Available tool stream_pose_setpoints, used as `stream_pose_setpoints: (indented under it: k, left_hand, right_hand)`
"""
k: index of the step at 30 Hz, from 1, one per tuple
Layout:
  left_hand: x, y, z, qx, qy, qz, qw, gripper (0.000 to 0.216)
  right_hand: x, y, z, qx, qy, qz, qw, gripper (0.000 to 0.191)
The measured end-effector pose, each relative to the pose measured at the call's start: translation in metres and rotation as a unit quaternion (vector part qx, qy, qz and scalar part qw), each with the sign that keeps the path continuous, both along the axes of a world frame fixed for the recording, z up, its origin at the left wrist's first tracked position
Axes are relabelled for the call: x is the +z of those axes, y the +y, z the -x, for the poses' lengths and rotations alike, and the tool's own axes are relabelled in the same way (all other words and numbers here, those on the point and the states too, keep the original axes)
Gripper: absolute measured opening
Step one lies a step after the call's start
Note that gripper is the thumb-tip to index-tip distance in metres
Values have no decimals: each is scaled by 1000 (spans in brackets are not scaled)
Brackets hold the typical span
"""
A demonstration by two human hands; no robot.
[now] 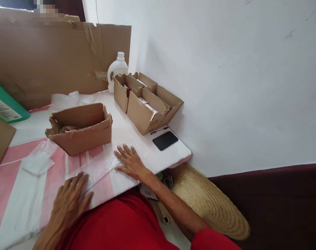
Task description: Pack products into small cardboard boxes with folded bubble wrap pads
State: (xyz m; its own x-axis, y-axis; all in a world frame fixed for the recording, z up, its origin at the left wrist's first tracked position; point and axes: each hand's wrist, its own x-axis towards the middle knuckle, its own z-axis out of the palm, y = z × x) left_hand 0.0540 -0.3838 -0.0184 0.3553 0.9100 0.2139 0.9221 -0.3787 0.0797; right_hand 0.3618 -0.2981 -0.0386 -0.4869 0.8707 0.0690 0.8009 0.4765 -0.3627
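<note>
My left hand (69, 199) lies flat, fingers spread, on the near end of a sheet of bubble wrap (97, 166) on the pink-and-white striped table cover (22, 194). My right hand (130, 161) rests flat with fingers apart on the far end of the same sheet. Just beyond the sheet stands an open cardboard box (81, 128) with something brown inside.
Two more open cardboard boxes (144, 104) with small packages stand by the white wall, a white plastic jug (117, 69) behind them. A black phone (165, 140) lies at the table corner. A straw hat (210, 201) sits below right. Loose bubble wrap (38, 158) and a cardboard sheet (43, 59) are at left.
</note>
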Motion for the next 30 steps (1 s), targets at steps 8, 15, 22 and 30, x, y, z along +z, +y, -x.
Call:
stream_pose_setpoints:
  k: [8, 15, 22, 30]
  left_hand:
    - [2, -12, -10, -61, 10, -6, 998, 67]
    - [-4, -10, 15, -109, -64, -35, 991, 79]
    - [-1, -3, 21, -98, -144, 0, 985, 68]
    - [16, -3, 24, -52, -241, 92, 965, 59]
  right_hand:
    - [23, -38, 36, 162, 15, -119, 979, 67]
    - [19, -76, 97, 203, 17, -158, 966, 28]
    - [11, -67, 98, 240, 16, -206, 949, 21]
    - [15, -71, 88, 110, 276, -80, 952, 13]
